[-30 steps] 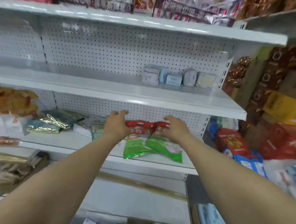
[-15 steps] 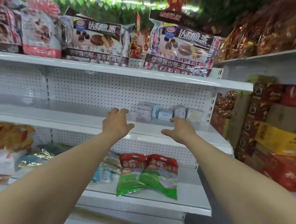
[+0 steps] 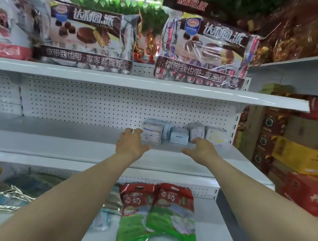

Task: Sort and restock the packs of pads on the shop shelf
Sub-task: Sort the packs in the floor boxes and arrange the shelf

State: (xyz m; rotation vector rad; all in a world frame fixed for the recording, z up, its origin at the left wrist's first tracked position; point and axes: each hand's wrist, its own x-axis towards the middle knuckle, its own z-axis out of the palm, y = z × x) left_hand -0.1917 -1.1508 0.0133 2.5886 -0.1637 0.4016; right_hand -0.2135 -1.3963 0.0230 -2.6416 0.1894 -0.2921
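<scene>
Several small pale packs of pads stand in a row at the back right of the middle white shelf [image 3: 53,144]: a white-blue pack [image 3: 153,132] at the left, a light blue one [image 3: 179,135], a grey-white one [image 3: 196,131] and a white-yellow one [image 3: 214,135] at the right. My left hand [image 3: 131,144] reaches over the shelf with fingers spread, its fingertips just at the left pack. My right hand [image 3: 202,150] hovers in front of the right packs, fingers loosely bent, holding nothing.
Large chocolate-pie bags [image 3: 88,38] fill the top shelf. Two red-and-green pouches [image 3: 156,216] and foil bags [image 3: 7,196] lie on the lower shelf. Stacked red and yellow cartons [image 3: 301,157] stand to the right of the shelving.
Both hands have left the red-and-green pouches on the lower shelf and risen to the middle shelf, reaching further in toward the pad packs. The view has tilted upward.
</scene>
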